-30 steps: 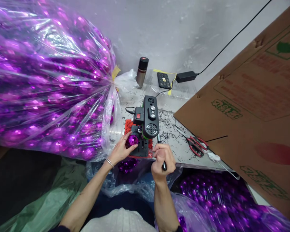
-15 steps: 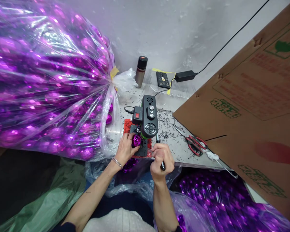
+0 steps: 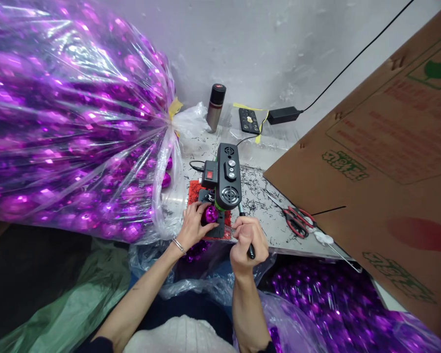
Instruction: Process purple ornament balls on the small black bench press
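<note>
A shiny purple bauble (image 3: pixel 210 214) sits at the base of a small black drill-press-like machine (image 3: pixel 229 171), just left of its lower end. My left hand (image 3: pixel 194 226) curves around the bauble from the left, fingers above it and thumb below. A silvery bracelet circles that wrist. To the machine's right, my right hand (image 3: pixel 248 242) is wrapped around the black grip of its lever (image 3: pixel 251 252). Under the machine lies a red mat (image 3: pixel 193 189). The bauble's underside is hidden.
A big clear bag of purple baubles (image 3: pixel 77 127) fills the left. Red-handled scissors (image 3: pixel 297 220) lie right, beside a large cardboard box (image 3: pixel 371 162). Behind stand a bottle (image 3: pixel 215 108), a phone (image 3: pixel 249 120) and a power adapter (image 3: pixel 283 115). More baubles (image 3: pixel 327 294) are below the table edge.
The bauble has shifted slightly right, closer to the machine's lower end, and my left thumb reaches farther right beneath it. My right hand stays on the lever, slightly farther right.
</note>
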The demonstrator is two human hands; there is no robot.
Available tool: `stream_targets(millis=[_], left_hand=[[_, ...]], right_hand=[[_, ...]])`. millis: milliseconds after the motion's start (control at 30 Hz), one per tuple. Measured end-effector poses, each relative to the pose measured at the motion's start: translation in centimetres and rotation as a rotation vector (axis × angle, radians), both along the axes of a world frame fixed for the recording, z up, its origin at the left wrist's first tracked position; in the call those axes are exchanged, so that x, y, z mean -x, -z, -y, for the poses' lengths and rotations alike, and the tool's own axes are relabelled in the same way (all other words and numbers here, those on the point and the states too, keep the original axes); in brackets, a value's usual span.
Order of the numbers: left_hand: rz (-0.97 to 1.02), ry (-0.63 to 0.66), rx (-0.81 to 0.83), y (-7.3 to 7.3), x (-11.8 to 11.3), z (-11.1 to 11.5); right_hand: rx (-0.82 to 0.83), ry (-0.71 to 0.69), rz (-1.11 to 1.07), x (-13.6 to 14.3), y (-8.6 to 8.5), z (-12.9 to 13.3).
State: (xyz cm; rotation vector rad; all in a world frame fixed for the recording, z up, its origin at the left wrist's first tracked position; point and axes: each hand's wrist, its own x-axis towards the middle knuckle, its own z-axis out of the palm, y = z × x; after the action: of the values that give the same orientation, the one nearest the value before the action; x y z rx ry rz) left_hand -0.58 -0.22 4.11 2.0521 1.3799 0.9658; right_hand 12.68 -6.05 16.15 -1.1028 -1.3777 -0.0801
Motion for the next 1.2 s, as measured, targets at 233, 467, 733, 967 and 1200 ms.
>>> stream_targets(millis=[233, 467, 733, 967, 1200], left_hand=[[0.109, 0.013, 0.023, 1.0, -1.1, 0.0], [0.126, 0.004, 0.049, 1.3, -1.1, 0.1], [0.144, -0.010, 0.087, 1.2, -1.0, 0.1], [0.163, -0.009, 0.108, 1.2, -0.9, 0.0], [0.187, -0.006, 0.117, 1.1, -0.9, 0.0]], right_hand=[[-0.011, -0.018, -0.006, -0.1, 0.4, 0.1], [-0.003, -0.013, 0.004, -0.2, 2.0, 0.4], [-0.074, 0.001, 0.043, -0.2, 4.2, 0.1], [-0.109, 0.038, 0.029, 0.0, 5.3, -0.2], [-0.152, 0.065, -0.012, 0.3, 6.6, -0.7]])
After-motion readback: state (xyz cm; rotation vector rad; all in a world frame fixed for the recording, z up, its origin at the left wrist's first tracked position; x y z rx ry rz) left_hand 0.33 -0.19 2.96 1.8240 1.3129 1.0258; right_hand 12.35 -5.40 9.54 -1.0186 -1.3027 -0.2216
